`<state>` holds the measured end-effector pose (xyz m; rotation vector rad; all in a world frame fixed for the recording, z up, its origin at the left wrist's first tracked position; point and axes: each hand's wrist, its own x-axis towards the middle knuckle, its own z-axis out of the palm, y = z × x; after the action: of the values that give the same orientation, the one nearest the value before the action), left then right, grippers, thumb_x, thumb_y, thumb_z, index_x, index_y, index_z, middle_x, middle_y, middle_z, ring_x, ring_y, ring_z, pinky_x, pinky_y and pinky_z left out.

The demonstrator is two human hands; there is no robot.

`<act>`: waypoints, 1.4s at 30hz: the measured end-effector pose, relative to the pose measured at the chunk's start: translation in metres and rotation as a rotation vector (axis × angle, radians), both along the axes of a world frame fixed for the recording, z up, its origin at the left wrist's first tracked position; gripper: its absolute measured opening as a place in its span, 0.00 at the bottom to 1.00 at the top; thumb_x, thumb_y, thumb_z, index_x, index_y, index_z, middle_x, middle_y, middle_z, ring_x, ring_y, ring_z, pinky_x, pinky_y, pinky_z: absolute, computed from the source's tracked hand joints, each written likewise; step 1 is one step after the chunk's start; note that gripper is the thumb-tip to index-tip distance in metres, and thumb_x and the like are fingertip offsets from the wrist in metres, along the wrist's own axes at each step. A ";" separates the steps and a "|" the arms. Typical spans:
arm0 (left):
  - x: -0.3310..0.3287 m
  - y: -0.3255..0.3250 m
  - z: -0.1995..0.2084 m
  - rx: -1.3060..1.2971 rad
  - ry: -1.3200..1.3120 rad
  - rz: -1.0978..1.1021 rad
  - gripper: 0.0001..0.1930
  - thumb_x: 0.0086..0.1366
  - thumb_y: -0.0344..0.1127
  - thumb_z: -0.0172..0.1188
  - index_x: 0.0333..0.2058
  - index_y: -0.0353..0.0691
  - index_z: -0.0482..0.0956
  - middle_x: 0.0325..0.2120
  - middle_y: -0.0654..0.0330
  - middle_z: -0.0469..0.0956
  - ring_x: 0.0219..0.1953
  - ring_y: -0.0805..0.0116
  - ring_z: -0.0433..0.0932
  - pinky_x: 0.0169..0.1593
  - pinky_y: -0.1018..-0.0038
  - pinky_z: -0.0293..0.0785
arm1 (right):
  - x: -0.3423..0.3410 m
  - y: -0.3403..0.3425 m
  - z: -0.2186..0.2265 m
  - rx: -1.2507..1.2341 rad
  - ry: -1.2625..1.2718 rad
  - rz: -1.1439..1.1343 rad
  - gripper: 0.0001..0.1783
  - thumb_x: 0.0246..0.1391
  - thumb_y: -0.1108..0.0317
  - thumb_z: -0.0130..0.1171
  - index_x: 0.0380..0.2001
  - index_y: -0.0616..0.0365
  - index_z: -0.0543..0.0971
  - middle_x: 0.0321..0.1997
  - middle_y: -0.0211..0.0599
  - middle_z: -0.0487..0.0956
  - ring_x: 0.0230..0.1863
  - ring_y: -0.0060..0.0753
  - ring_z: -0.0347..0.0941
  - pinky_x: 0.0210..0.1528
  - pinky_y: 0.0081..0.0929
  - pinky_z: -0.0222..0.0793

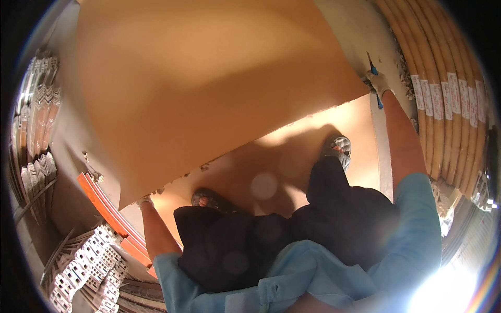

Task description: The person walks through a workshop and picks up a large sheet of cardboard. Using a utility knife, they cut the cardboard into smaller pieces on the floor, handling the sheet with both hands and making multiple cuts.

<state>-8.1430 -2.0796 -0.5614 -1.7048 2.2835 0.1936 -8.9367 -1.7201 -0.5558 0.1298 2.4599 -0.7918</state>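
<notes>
A large brown sheet [209,94], perhaps cardboard or thin board, spans the space before me, its ragged near edge slanting up to the right. My left hand [145,200] is closed on that edge near its lower left corner, with part of the fingers hidden. At the right corner, my right hand [381,82] is closed round a slim blue-handled tool [372,69] with a thin dark tip; its exact kind is unclear. That hand is beside the sheet corner and seems to touch it. Another brown sheet [250,167] lies beneath, under my feet.
Long brown strips [433,47] with white labels are stacked along the right. Orange curved strips [112,214] lie at the left, near white perforated profiles [88,266]. More bundled profiles [39,104] stand at far left. Small scraps litter the floor by the right stack.
</notes>
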 end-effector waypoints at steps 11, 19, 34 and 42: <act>0.031 0.014 -0.010 0.696 0.416 -0.065 0.23 0.66 0.50 0.47 0.54 0.43 0.69 0.49 0.59 0.74 0.48 0.58 0.75 0.50 0.65 0.72 | -0.023 -0.056 0.096 0.246 0.200 0.260 0.17 0.49 0.52 0.59 0.21 0.54 0.78 0.12 0.25 0.68 0.08 0.18 0.56 0.11 0.22 0.48; -0.011 0.053 0.014 -0.145 -0.020 -0.761 0.19 0.59 0.44 0.60 0.48 0.45 0.76 0.43 0.56 0.78 0.49 0.56 0.75 0.51 0.61 0.70 | -0.017 -0.025 0.089 0.141 0.163 0.362 0.17 0.48 0.52 0.60 0.22 0.55 0.80 0.12 0.26 0.70 0.09 0.20 0.59 0.11 0.24 0.50; -0.016 0.068 0.032 -0.187 0.231 -0.233 0.22 0.58 0.49 0.60 0.47 0.42 0.75 0.45 0.50 0.76 0.47 0.47 0.74 0.49 0.53 0.68 | 0.042 0.025 0.013 -0.004 -0.072 0.056 0.10 0.57 0.57 0.54 0.30 0.51 0.77 0.14 0.24 0.68 0.10 0.17 0.58 0.11 0.18 0.52; -0.046 0.076 0.097 -0.460 0.005 -0.436 0.22 0.57 0.47 0.61 0.48 0.42 0.75 0.45 0.52 0.75 0.50 0.51 0.71 0.54 0.54 0.63 | 0.019 0.029 0.028 -0.190 -0.162 0.080 0.11 0.56 0.56 0.57 0.33 0.50 0.77 0.14 0.21 0.67 0.11 0.14 0.57 0.13 0.16 0.51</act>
<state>-8.1891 -2.0036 -0.4645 -1.3190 2.7843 -0.4494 -8.9179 -1.6912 -0.5276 0.0238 2.2119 -0.9368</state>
